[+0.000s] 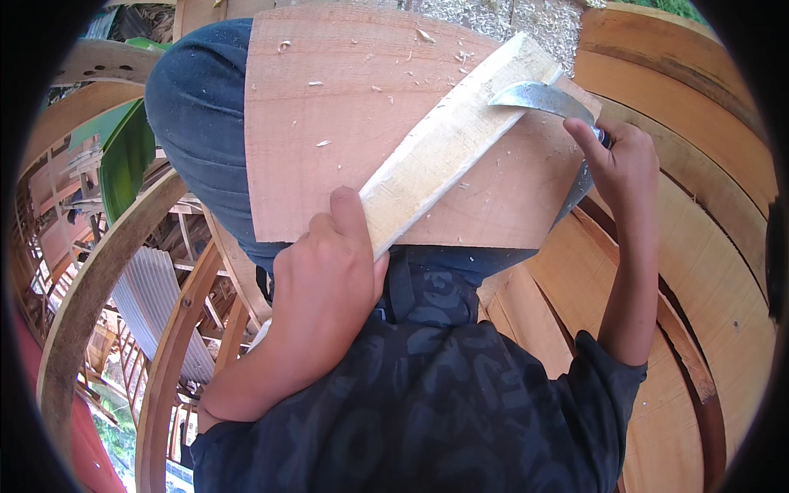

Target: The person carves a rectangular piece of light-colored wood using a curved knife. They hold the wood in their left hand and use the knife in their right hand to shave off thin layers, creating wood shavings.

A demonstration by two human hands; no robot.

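Across my lap lies a flat reddish-brown board (329,181), with small pale shavings scattered over it. My left hand (325,255) is wrapped round the near end of a long pale wooden slat (448,152), which slants over the board toward the far right. A knife (542,97) with a curved silver blade is in my right hand (620,160), its thumb along the base of the blade. The blade's tip rests over the slat near its far end; whether it cuts in I cannot tell. My fingers hide most of the knife's dark handle.
Wooden planks (707,205) with dark gaps between them run along my right. Many shavings (493,18) are heaped beyond the board. At left are curved-looking wooden rails (107,255), a grey corrugated sheet (160,304) and a green leaf (125,160), with a drop showing between the rails.
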